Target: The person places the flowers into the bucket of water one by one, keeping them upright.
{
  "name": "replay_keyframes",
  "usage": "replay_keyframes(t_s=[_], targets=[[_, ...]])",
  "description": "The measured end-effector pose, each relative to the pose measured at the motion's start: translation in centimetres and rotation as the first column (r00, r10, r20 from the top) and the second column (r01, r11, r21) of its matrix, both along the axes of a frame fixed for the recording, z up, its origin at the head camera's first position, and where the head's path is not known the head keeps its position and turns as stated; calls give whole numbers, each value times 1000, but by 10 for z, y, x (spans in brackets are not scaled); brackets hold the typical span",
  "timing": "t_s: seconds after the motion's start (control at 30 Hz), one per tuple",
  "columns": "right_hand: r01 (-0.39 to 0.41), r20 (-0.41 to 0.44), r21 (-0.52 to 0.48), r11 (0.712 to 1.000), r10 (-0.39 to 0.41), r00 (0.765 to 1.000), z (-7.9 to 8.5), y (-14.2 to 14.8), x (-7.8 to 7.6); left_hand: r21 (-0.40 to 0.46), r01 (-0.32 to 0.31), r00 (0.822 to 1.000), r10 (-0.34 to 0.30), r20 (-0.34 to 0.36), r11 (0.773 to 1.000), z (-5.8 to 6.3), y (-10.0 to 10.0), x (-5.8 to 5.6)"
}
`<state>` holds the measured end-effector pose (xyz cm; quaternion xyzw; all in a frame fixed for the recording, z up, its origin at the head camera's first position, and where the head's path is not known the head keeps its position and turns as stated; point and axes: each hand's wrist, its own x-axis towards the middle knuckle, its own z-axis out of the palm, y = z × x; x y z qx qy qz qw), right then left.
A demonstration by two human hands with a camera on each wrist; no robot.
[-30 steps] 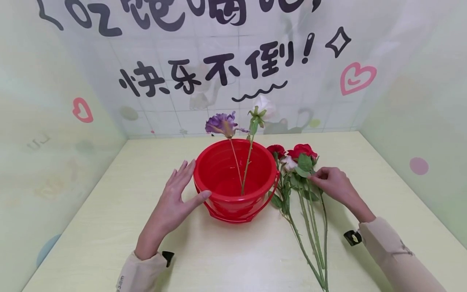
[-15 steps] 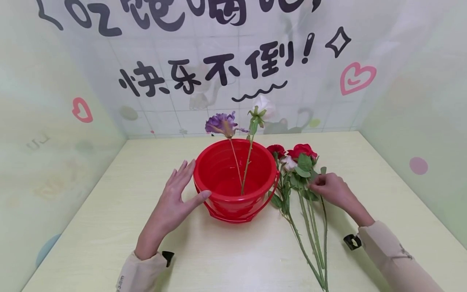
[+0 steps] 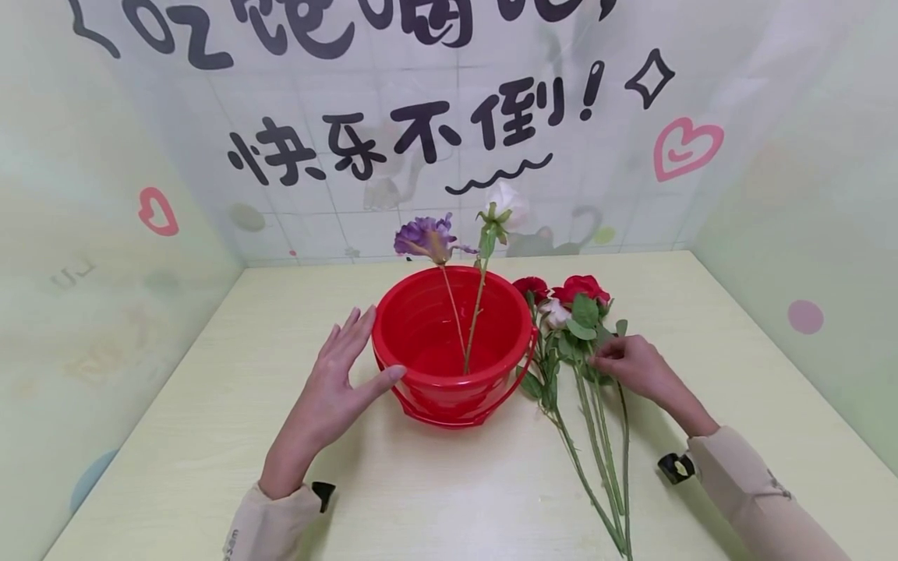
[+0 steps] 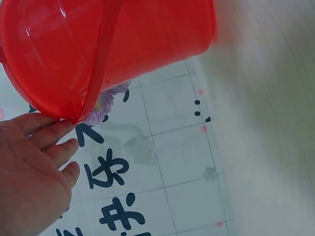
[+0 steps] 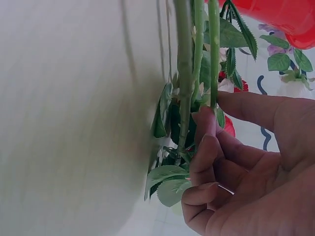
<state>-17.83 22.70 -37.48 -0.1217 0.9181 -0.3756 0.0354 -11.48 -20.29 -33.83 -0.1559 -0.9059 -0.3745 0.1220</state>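
Note:
A red bucket [image 3: 449, 401] stands mid-table, with a purple flower [image 3: 426, 238] and a white rose [image 3: 496, 212] leaning up out of it. My left hand [image 3: 333, 389] is spread at its left side, fingers straight, fingertips right at the rim in the left wrist view. To the right of the bucket lies a bunch of long-stemmed flowers: a red rose [image 3: 584, 289], a dark red bloom [image 3: 531, 289] and a pale pink rose [image 3: 556, 314]. Among their leaves my right hand [image 3: 640, 368] pinches one green flower stem [image 5: 213, 54] between thumb and index finger.
The pale wooden table [image 3: 449, 499] meets a back wall [image 3: 309, 226] printed with large black characters. The bucket's red handle [image 3: 528, 370] hangs down close to the flowers. Loose stems [image 3: 609, 467] reach toward the table's front edge.
My right hand has moved slightly down along the stems, uncovering a leaf above it. The left hand, bucket and flowers stay where they were.

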Motion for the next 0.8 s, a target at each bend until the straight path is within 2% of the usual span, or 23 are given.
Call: replay_keyframes(t_s=[0.3, 0.8], targets=[[10, 33, -116, 993, -6, 999, -3, 1, 1, 1, -2, 1000, 2, -1, 1000, 0, 0, 0], [45, 114, -195, 980, -23, 993, 0, 1, 3, -2, 1, 1000, -1, -1, 1000, 2, 0, 1]])
